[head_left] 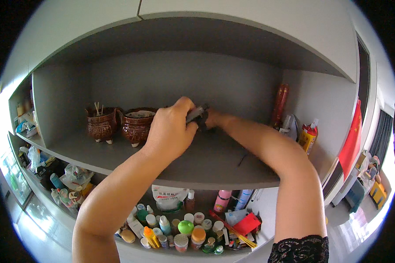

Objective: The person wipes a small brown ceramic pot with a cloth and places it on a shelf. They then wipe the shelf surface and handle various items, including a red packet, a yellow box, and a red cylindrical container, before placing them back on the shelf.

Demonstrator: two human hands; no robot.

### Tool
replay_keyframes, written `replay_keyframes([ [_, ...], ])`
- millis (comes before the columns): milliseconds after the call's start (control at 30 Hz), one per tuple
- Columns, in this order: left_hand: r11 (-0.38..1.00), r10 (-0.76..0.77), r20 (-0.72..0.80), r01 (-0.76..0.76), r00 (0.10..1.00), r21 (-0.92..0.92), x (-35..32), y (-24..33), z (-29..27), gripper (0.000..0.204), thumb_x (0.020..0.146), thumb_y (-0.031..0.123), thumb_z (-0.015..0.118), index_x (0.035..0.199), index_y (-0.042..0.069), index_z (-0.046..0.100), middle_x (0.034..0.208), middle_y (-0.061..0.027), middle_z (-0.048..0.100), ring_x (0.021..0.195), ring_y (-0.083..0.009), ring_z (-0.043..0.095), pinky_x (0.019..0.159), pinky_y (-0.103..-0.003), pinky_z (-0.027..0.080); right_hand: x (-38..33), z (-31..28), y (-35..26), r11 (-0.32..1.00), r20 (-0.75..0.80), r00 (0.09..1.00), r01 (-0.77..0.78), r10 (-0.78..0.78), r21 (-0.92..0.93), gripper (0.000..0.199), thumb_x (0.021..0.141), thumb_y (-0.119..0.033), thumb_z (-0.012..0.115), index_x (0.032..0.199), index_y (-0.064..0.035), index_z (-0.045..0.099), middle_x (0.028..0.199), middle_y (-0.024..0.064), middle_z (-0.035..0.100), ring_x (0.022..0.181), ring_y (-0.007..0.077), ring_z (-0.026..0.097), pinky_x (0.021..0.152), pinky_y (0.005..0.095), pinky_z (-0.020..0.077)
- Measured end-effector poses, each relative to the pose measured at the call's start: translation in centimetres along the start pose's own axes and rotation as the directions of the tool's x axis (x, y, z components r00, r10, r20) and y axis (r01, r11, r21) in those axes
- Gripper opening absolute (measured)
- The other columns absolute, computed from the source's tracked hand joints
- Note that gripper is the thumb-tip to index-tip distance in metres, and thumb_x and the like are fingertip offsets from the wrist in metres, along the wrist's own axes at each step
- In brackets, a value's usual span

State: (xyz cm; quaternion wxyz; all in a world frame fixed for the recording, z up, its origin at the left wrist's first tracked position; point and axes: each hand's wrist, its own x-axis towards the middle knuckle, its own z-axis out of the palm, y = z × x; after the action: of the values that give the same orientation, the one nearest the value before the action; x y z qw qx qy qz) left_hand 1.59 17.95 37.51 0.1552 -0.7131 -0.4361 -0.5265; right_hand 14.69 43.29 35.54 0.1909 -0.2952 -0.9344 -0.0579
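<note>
The left hand (173, 123) is curled around a dark object (198, 115) above the shelf (215, 164); whether the right hand (213, 119) grips it, I cannot tell; a leftward swing could topple the nearer brown pot (136, 128).

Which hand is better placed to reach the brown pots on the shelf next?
Probably the left hand: it appears next to the nearer brown pot, though it grips a dark object. The right hand, to that object's right, is farther from both pots.
</note>
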Motion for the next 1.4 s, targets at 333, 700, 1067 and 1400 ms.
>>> replay_keyframes([
  [333,0.997,-0.071,-0.036,0.072,0.997,0.037,0.4,-1.4,-0.7,0.026,0.072,0.003,0.069,0.095,0.001,0.057,0.073,-0.0208,0.062,0.068,-0.039,0.062,0.063,-0.041,0.047,-5.8,-13.6,-4.1,0.915,0.283,0.891,-0.393,0.355,0.088,0.045,0.071,-0.011,0.067,0.116,-0.0074,0.066,0.103,0.0171,0.068,0.1,0.0249,0.065,0.08,0.0399,0.0527],
  [700,0.996,-0.091,-0.065,0.09,0.994,-0.029,1.1,-1.6,-1.1,0.026,0.074,0.005,0.067,0.098,-0.001,0.058,0.078,-0.0229,0.063,0.074,-0.0394,0.063,0.067,-0.041,0.048,-7.5,-9.9,-2.2,0.93,0.264,0.897,-0.367,0.354,0.001,0.043,0.076,-0.022,0.069,0.117,-0.0118,0.065,0.108,0.0144,0.067,0.093,0.0291,0.065,0.085,0.0447,0.0499],
  [1067,0.999,-0.024,0.003,0.024,1.0,-0.047,0.7,-2.4,0.0,0.03,0.073,0.006,0.069,0.1,-0.001,0.057,0.084,-0.0223,0.064,0.078,-0.0397,0.064,0.07,-0.04,0.048,-6.8,-9.2,-8.7,0.987,0.368,0.923,-0.148,0.115,0.065,0.044,0.077,0.001,0.06,0.118,-0.0141,0.068,0.1,0.0112,0.07,0.091,0.021,0.065,0.077,0.0352,0.0536],
  [1400,0.996,0.022,0.05,-0.018,0.999,-0.082,0.4,-0.8,-0.5,0.028,0.072,0.002,0.068,0.098,0.0,0.056,0.085,-0.0226,0.064,0.078,-0.0401,0.063,0.069,-0.041,0.048,-11.5,-12.7,-0.9,0.903,0.17,0.888,-0.427,0.427,-0.04,0.041,0.075,0.003,0.058,0.111,-0.014,0.07,0.106,0.0069,0.071,0.096,0.0216,0.065,0.082,0.0371,0.052],
])
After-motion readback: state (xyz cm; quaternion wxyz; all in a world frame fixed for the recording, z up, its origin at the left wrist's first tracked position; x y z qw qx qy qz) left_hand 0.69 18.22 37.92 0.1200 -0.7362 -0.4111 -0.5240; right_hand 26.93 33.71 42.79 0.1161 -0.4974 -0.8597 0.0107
